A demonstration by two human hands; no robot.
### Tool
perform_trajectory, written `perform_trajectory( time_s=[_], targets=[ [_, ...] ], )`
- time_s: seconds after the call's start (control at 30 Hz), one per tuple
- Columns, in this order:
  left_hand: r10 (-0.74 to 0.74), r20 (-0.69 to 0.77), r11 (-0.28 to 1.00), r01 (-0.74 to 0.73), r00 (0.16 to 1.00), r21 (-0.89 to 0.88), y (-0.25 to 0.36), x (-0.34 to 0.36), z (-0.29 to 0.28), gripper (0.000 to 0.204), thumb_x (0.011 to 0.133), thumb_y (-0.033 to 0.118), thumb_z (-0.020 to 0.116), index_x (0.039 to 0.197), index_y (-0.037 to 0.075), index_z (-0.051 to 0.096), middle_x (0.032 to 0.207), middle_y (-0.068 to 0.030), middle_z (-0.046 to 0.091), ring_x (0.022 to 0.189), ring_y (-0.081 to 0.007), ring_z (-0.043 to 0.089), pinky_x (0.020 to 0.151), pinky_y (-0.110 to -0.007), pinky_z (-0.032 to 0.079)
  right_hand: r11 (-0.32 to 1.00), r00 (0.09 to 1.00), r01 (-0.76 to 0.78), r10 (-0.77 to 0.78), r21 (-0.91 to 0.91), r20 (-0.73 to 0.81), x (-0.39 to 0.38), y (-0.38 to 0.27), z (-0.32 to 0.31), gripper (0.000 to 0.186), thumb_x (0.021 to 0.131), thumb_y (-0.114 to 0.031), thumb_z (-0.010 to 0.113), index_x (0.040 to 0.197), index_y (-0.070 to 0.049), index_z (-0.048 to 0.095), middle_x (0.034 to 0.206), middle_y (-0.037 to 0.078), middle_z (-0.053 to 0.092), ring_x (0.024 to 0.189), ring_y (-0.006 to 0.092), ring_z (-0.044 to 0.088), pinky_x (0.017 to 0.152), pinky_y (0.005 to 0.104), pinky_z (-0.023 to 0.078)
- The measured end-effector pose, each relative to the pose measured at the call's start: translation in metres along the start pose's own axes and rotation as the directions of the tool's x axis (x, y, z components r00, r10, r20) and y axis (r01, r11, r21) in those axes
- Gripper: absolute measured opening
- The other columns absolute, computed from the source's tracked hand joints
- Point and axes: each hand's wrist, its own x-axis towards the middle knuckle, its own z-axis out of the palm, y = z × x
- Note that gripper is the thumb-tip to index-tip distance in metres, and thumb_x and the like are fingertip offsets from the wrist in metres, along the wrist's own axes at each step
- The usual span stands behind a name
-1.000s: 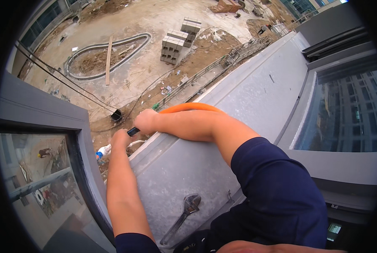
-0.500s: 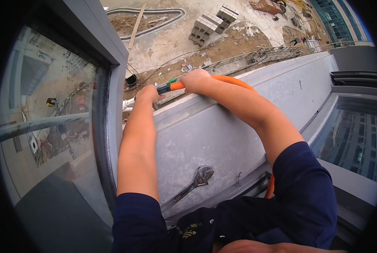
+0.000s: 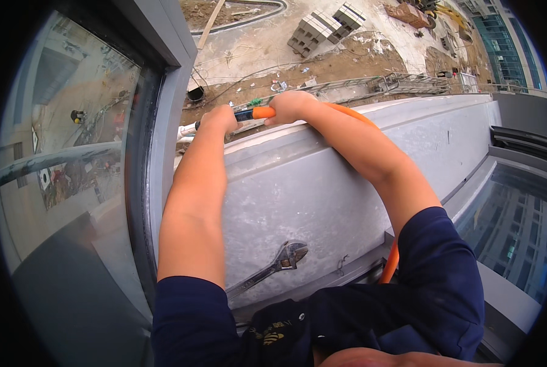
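Note:
Beyond the outer edge of a grey ledge point(image 3: 310, 202), my two hands grip a line of hose and fittings. My right hand point(image 3: 293, 105) is closed around an orange hose point(image 3: 264, 112), which loops back under my right arm and shows again by my waist. The hose's end meets a black sleeve-like piece point(image 3: 244, 115). My left hand point(image 3: 220, 118) wraps that black piece; the fingers' far side is hidden. Left of this hand a white pipe fitting point(image 3: 186, 131) pokes out. An adjustable wrench point(image 3: 279, 264) lies on the ledge between my arms, its handle end partly covered.
A framed window pane point(image 3: 84, 165) stands close on my left, its grey frame point(image 3: 172, 79) beside my forearm. Another window point(image 3: 506, 220) lies at right. A small bent metal piece point(image 3: 342, 264) sits by the ledge's inner edge. Far below are stacked blocks point(image 3: 313, 33) on a building site.
The view has turned slightly, so the ground and ledge sit a little differently. Both hands keep their holds on the hose and black piece, and the wrench lies where it was.

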Motion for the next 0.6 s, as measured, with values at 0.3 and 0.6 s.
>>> perform_trajectory(
  time_s=[0.3,0.6],
  targets=[
    [-0.002,-0.018,0.997,0.003,1.000,0.080,0.012,-0.013,-0.003,0.042,0.080,0.037,0.074,0.111,0.008,0.070,0.111,-0.0117,0.071,0.105,-0.0269,0.067,0.093,-0.037,0.049,0.965,0.919,-0.093,-0.012,0.247,0.394,0.017,0.011,-0.002,0.058,0.084,-0.059,0.066,0.100,-0.003,0.066,0.074,0.007,0.060,0.057,0.0203,0.054,0.051,0.0369,0.044],
    [-0.051,-0.039,0.996,0.048,0.998,-0.073,0.010,-0.003,-0.005,0.042,0.082,0.038,0.069,0.111,0.008,0.070,0.112,-0.0104,0.070,0.107,-0.0242,0.066,0.094,-0.036,0.047,0.973,0.966,-0.034,-0.026,-0.226,-0.257,-0.012,-0.018,-0.003,0.029,0.084,-0.035,0.070,0.104,-0.015,0.073,0.095,0.006,0.073,0.093,0.0250,0.070,0.076,0.0390,0.055]
  ],
)
